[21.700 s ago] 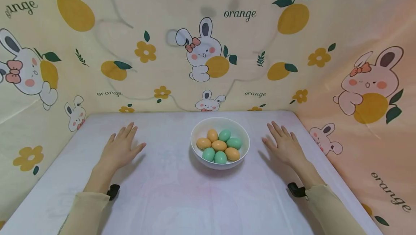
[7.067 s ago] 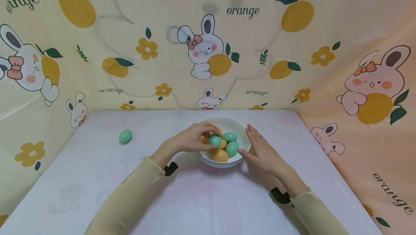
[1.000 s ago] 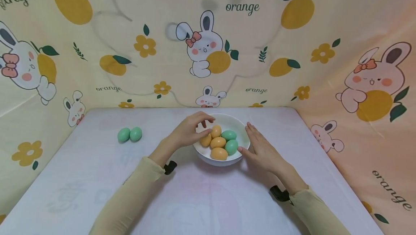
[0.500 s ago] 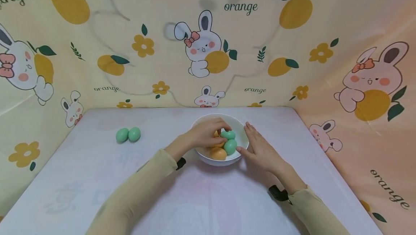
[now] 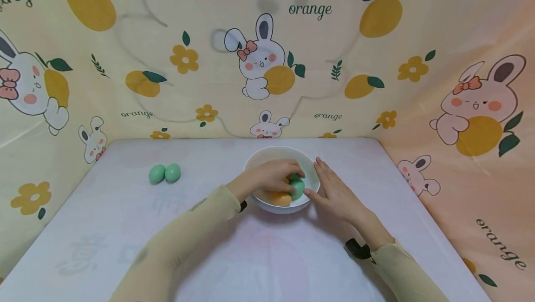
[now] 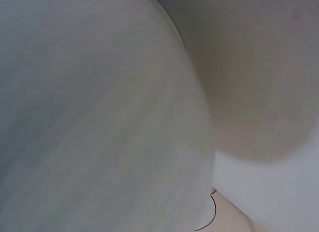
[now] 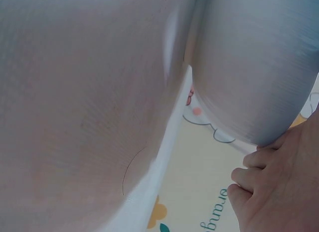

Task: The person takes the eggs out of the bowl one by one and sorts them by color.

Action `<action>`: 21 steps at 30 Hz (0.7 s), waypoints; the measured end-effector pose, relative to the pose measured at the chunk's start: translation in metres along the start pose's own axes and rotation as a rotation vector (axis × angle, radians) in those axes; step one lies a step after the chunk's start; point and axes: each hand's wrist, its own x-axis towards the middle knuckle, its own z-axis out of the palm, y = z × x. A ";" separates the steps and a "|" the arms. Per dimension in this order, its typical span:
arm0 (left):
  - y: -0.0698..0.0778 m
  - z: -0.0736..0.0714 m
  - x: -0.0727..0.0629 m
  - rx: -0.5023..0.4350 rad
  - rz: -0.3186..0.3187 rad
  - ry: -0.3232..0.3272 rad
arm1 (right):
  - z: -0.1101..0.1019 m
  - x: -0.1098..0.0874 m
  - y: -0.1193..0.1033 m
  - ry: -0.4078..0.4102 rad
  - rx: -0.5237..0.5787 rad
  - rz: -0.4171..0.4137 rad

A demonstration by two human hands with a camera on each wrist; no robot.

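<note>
A white bowl (image 5: 309, 153) stands mid-table with orange and green eggs inside. My left hand (image 5: 273, 175) reaches into it, fingers and thumb curled round a green egg (image 5: 297, 190). A second green egg (image 5: 294, 177) shows just behind, partly under the fingers. An orange egg (image 5: 281, 199) lies at the bowl's front; the palm hides the other orange ones. My right hand (image 5: 336, 195) rests along the bowl's right side with straight fingers. In the right wrist view, that hand (image 7: 284, 177) touches the bowl's outer wall (image 7: 249, 67).
Two green eggs (image 5: 157, 174) lie side by side at the table's left rear. A patterned cloth (image 5: 188, 97) with rabbits and oranges surrounds the white table (image 5: 209, 265) at the back and sides. A pale, blurred surface (image 6: 99, 117) fills much of the left wrist view.
Since one second ago, my left hand has moved from the bowl's left rim right and down among the eggs, closing round a green one. Earlier, two green eggs came onto the table. My right hand stays.
</note>
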 end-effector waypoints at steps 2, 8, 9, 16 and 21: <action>0.001 0.002 0.002 0.012 -0.001 -0.014 | 0.000 0.000 0.000 0.004 -0.001 -0.006; 0.003 0.005 0.004 0.024 -0.017 -0.035 | 0.000 0.000 0.001 0.007 -0.002 -0.013; 0.003 0.006 0.004 0.031 -0.020 -0.037 | 0.000 0.000 0.001 0.006 -0.002 -0.013; 0.004 0.006 0.003 0.071 -0.048 -0.048 | 0.000 0.001 0.000 0.005 0.000 -0.009; 0.003 0.008 0.003 0.068 -0.059 -0.052 | 0.000 0.001 0.000 0.006 0.002 -0.008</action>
